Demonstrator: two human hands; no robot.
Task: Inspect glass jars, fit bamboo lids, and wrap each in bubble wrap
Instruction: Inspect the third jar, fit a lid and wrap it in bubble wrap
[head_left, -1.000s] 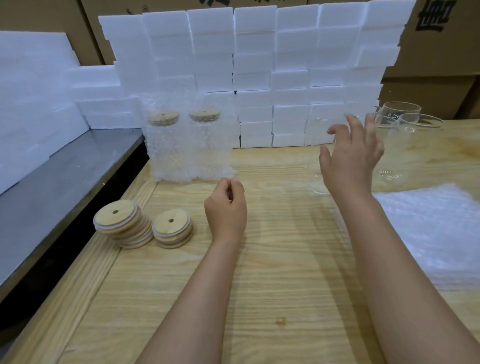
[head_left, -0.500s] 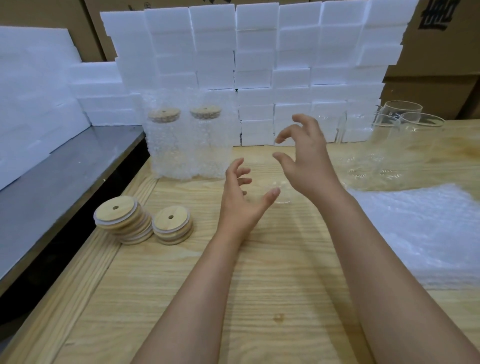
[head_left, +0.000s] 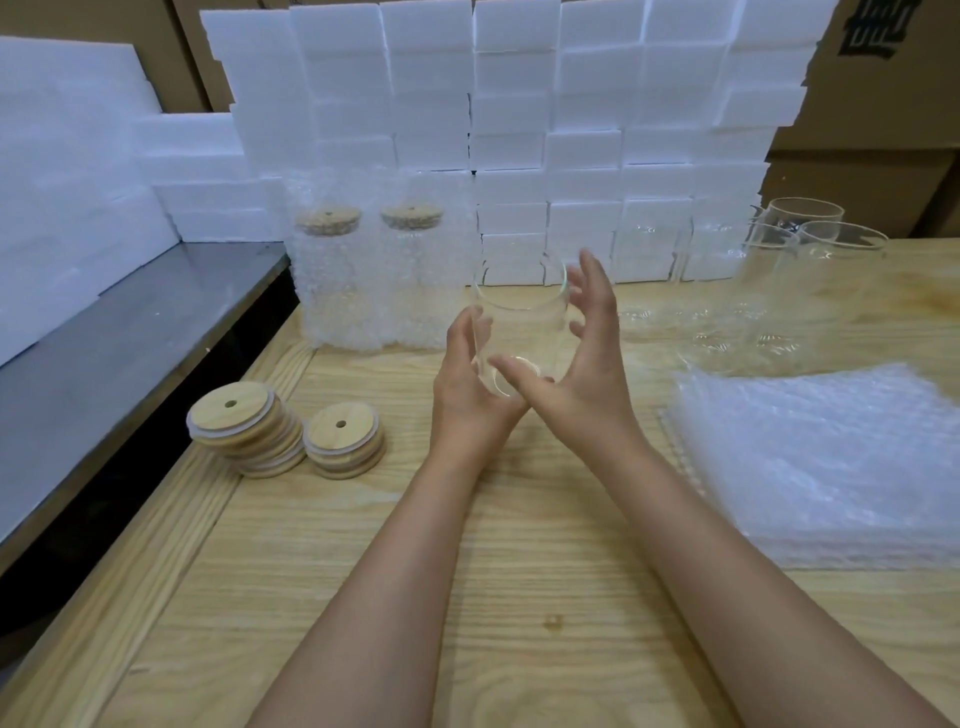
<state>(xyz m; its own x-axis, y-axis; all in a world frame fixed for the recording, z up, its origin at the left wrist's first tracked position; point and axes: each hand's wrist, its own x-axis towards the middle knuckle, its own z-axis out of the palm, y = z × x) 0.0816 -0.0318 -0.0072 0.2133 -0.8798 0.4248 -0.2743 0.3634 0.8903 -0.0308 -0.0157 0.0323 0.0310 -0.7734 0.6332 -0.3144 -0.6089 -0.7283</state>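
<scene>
A clear glass jar (head_left: 522, 325), open end up and without a lid, is held above the wooden table (head_left: 519, 545) at centre. My left hand (head_left: 465, 382) cups its left side and base, fingers wrapped behind the glass. My right hand (head_left: 589, 358) grips the right side, thumb across the lower front. Two jars with bamboo lids stand wrapped in bubble wrap (head_left: 332, 283) (head_left: 418, 280) behind my hands to the left. Two stacks of bamboo lids (head_left: 244, 428) (head_left: 343, 439) lie at the left. A pile of bubble wrap sheets (head_left: 831, 457) lies at the right.
Several bare glass jars (head_left: 810, 244) stand at the back right. A wall of white foam blocks (head_left: 519, 130) runs along the back of the table, with cardboard boxes behind. A lower grey metal shelf (head_left: 104, 338) runs along the table's left edge.
My right hand has carried a glass jar from the back right to the centre. My left hand opened, rose and took hold of the jar's left side.
</scene>
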